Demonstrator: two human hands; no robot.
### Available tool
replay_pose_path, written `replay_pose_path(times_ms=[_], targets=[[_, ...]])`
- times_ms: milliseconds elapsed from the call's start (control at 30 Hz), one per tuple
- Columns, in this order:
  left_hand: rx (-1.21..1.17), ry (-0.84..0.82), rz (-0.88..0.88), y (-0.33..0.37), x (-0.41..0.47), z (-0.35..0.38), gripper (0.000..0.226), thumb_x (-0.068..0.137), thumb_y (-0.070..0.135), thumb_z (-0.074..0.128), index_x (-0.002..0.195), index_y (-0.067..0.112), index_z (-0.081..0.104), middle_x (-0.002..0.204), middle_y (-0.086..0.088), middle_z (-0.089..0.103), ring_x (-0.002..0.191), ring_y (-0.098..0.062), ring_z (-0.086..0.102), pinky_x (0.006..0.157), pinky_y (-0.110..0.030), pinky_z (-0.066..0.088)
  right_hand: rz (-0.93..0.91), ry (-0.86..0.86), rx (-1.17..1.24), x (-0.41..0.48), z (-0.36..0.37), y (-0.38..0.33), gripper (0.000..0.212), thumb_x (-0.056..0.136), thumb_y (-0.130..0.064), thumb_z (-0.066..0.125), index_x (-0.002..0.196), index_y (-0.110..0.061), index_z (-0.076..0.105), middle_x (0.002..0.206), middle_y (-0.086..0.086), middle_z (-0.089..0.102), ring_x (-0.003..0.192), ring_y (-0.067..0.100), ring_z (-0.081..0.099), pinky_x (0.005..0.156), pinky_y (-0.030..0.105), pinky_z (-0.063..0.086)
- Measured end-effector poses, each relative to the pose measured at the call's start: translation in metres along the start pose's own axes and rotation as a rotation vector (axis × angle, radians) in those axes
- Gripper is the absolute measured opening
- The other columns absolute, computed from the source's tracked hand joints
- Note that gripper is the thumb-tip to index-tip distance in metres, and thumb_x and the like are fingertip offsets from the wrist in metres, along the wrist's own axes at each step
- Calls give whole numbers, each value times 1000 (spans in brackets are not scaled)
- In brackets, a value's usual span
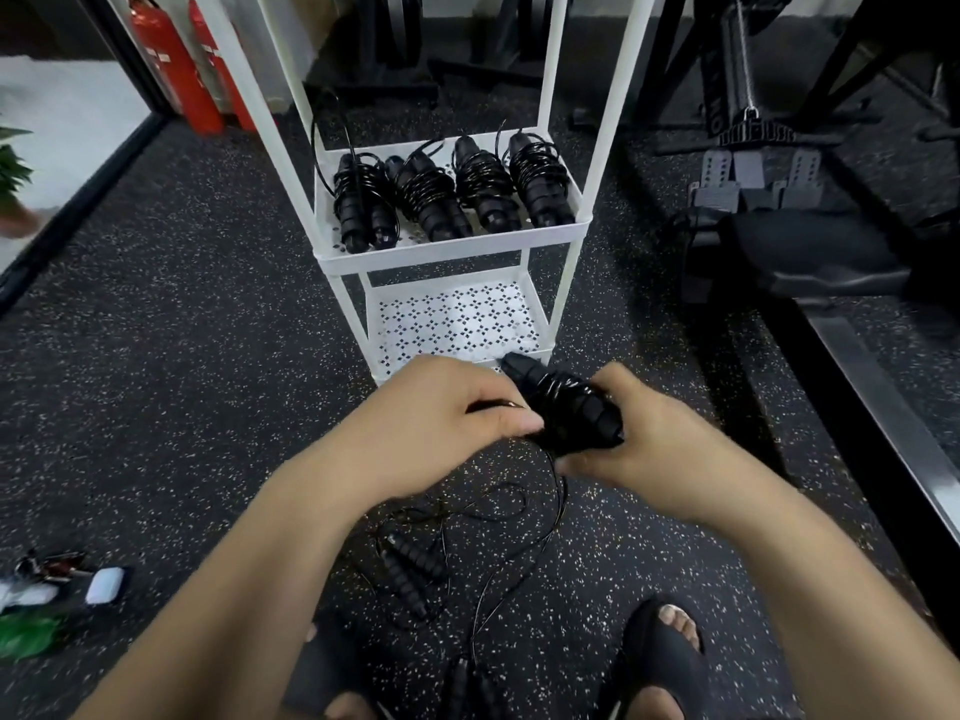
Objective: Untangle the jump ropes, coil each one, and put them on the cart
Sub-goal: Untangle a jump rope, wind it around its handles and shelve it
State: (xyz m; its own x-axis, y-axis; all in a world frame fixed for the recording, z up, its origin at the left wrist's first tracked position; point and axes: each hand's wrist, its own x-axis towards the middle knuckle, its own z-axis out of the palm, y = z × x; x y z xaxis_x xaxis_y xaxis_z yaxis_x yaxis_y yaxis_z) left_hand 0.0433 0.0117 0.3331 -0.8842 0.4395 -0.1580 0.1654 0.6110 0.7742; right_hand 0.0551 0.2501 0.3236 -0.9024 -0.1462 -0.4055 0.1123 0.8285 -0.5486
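Note:
My right hand (644, 439) grips the paired black handles of a jump rope (563, 402), with cord wound around them. My left hand (441, 407) pinches the thin black cord right beside the handles. The loose cord hangs from my hands to the floor. A second jump rope (413, 569) lies loose on the floor below, its handles side by side. More black handles (467, 688) lie near my feet. The white cart (452, 252) stands straight ahead. Its middle shelf holds several coiled jump ropes (452, 194). Its lower shelf (457, 319) is bare.
Two red fire extinguishers (182, 70) stand behind the cart at the left. Black gym equipment (779, 200) fills the right side. Small items, one a white case (104, 584), lie on the floor at the left. My feet in black sandals (660, 652) are at the bottom.

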Motion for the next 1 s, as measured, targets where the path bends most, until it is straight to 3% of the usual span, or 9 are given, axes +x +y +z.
replay_pose_path(times_ms=[167, 333, 467, 533, 600, 733, 767, 867, 1000], targets=[[-147, 89, 15, -4, -2, -7, 13, 81, 38, 91, 82, 30, 81, 80, 5, 77, 78, -18, 72, 74, -36, 59, -140, -278, -68, -5, 11, -12, 57, 77, -45, 94, 115, -36, 52, 96, -11, 71, 86, 9, 68, 71, 28, 53], [-256, 87, 10, -13, -1, -14, 23, 73, 38, 94, 85, 23, 81, 88, -9, 78, 82, -26, 70, 84, -39, 55, -269, -449, 187, -17, -1, -12, 52, 83, -33, 93, 122, -44, 61, 104, -14, 77, 94, 16, 75, 85, 27, 59], [-384, 60, 10, -21, 3, -19, 19, 78, 39, 85, 86, 22, 81, 87, -1, 78, 79, -15, 69, 78, -24, 55, -371, -595, 531, -25, -4, -11, 48, 91, -12, 86, 132, -13, 60, 125, 22, 73, 119, 54, 64, 109, 66, 48], [-546, 64, -25, -23, 4, -15, 10, 91, 24, 77, 89, 14, 76, 85, -1, 75, 76, -13, 67, 72, -23, 54, -414, -550, 700, -28, -6, -12, 49, 92, -4, 82, 134, -10, 59, 123, 23, 73, 112, 50, 68, 102, 60, 56], [-613, 138, -43, -27, 7, -8, 17, 103, 4, 63, 90, 9, 72, 87, -5, 72, 84, -19, 64, 81, -33, 53, -449, -394, 807, -28, -8, -16, 44, 93, -8, 78, 133, -13, 60, 110, 12, 77, 92, 27, 71, 79, 35, 57], [-691, 276, -179, -7, 14, 17, 37, 109, 11, 54, 84, 21, 80, 64, 4, 43, 64, -14, 36, 69, -29, 40, -376, -95, 1076, -18, -4, -17, 44, 101, -24, 69, 137, -3, 57, 105, 20, 74, 87, 24, 63, 71, 34, 42], [-706, 257, -189, 1, 15, 23, 34, 110, 15, 51, 92, 22, 79, 64, 6, 38, 63, -12, 33, 67, -27, 38, -361, -35, 1125, -15, -3, -18, 44, 104, -23, 67, 138, 1, 55, 105, 19, 73, 86, 20, 63, 72, 32, 42], [-821, 248, -167, 9, 17, 39, 52, 108, 15, 49, 66, 37, 70, 70, 3, 37, 67, -14, 32, 66, -32, 32, -319, 80, 1200, -13, -1, -20, 47, 101, -26, 66, 137, 3, 57, 105, 12, 72, 87, 9, 66, 83, 31, 46], [-1118, 266, -221, 12, 19, 40, 42, 102, 5, 51, 78, 25, 80, 74, 3, 42, 66, -11, 35, 62, -29, 29, -287, 149, 1168, -14, 2, -23, 48, 94, -37, 72, 131, -7, 64, 124, 14, 74, 110, 13, 66, 110, 40, 46]])
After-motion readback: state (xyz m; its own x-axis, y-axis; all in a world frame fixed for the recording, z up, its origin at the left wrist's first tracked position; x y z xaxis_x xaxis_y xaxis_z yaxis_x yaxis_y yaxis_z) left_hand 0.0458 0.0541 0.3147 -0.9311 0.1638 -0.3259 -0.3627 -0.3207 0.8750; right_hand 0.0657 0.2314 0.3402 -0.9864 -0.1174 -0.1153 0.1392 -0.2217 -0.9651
